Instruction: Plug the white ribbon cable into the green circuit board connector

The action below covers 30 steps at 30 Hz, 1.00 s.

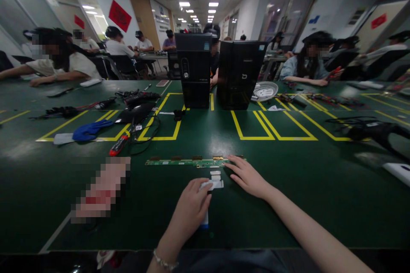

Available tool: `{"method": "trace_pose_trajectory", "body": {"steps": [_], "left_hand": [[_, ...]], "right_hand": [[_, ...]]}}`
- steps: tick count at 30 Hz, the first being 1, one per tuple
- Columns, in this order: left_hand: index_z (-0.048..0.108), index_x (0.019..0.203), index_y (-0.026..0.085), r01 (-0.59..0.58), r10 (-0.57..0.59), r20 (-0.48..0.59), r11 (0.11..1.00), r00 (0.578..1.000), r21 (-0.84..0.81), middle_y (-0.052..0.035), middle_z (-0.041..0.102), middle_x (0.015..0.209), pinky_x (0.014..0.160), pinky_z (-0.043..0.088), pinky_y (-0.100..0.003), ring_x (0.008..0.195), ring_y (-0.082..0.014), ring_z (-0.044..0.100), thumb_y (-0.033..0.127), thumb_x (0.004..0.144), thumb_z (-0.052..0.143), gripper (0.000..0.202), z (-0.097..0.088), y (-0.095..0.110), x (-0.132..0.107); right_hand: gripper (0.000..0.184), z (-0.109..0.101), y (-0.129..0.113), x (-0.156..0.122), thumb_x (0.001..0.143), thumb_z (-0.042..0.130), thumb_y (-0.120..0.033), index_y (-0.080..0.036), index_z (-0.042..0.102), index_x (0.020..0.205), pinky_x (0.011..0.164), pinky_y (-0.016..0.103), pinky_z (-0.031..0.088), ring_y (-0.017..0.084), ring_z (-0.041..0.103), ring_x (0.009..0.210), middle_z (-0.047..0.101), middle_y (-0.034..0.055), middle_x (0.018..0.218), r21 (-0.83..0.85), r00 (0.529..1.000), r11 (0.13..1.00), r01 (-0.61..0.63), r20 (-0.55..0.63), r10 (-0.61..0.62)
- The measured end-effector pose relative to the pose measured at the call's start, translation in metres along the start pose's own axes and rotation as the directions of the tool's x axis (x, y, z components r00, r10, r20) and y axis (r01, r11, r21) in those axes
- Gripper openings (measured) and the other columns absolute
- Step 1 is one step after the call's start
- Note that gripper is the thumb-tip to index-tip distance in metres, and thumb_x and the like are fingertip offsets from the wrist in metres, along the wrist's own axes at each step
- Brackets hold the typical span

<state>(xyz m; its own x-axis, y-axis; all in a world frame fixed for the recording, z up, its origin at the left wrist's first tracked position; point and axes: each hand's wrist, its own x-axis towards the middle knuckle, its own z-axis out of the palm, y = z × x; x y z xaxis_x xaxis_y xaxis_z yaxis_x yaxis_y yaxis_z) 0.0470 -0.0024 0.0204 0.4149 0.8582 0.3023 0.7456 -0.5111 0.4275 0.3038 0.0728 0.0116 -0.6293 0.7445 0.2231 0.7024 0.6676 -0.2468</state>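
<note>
A long, narrow green circuit board (182,163) lies crosswise on the green table in front of me. My right hand (248,175) rests at its right end, fingers stretched out and fingertips at the board's edge. Just below the board, my left hand (192,200) is closed around a white flat ribbon cable (218,184). One part of the cable reaches up toward the board, and a blue-tipped end shows beneath the hand. Whether the cable's upper end joins the board I cannot tell.
Left of the board lie a red-and-black screwdriver (119,145), a blue glove (92,130) and a blurred-out pinkish item (104,187). Two black computer towers (196,72) stand ahead, beside a white round basket (264,91). A black cabled device (368,130) is at right. Other people sit beyond.
</note>
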Motion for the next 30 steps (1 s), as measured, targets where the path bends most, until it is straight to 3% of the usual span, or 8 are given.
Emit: {"method": "trace_pose_trajectory", "body": {"steps": [4, 10, 30], "left_hand": [[0.056, 0.126, 0.018, -0.025, 0.020, 0.048, 0.993, 0.999, 0.115, -0.0098, 0.058, 0.129, 0.103, 0.043, -0.047, 0.121, -0.0276, 0.051, 0.017, 0.091, 0.054, 0.035, 0.012, 0.017, 0.016], [0.055, 0.128, 0.016, -0.003, -0.018, 0.102, 0.980, 0.995, 0.200, -0.0111, 0.058, 0.130, 0.101, 0.045, -0.048, 0.121, -0.0298, 0.052, 0.022, 0.092, 0.056, 0.037, 0.019, 0.018, 0.022], [0.049, 0.134, 0.012, -0.036, 0.020, 0.117, 0.989, 0.993, 0.143, -0.0138, 0.054, 0.135, 0.106, 0.041, -0.045, 0.128, -0.0284, 0.046, 0.032, 0.094, 0.053, 0.045, 0.023, 0.016, 0.021]], "right_hand": [[0.045, 0.003, 0.001, 0.001, 0.099, 0.037, -0.038, -0.022, 0.048, 0.140, 0.114, 0.048, 0.029, 0.024, 0.027, 0.141, 0.035, 0.0086, 0.151, -0.018, 1.000, 1.000, 0.016, 0.017, -0.016], [0.048, 0.003, -0.003, 0.003, 0.099, 0.036, -0.040, -0.024, 0.043, 0.144, 0.114, 0.049, 0.028, 0.024, 0.024, 0.142, 0.032, 0.0065, 0.153, 0.001, 0.998, 0.999, 0.034, 0.061, -0.034], [0.046, 0.004, -0.003, -0.002, 0.098, 0.041, -0.044, -0.027, 0.048, 0.140, 0.113, 0.049, 0.029, 0.023, 0.032, 0.139, 0.041, 0.0059, 0.148, 0.081, 0.998, 0.997, -0.002, 0.065, -0.003]]}}
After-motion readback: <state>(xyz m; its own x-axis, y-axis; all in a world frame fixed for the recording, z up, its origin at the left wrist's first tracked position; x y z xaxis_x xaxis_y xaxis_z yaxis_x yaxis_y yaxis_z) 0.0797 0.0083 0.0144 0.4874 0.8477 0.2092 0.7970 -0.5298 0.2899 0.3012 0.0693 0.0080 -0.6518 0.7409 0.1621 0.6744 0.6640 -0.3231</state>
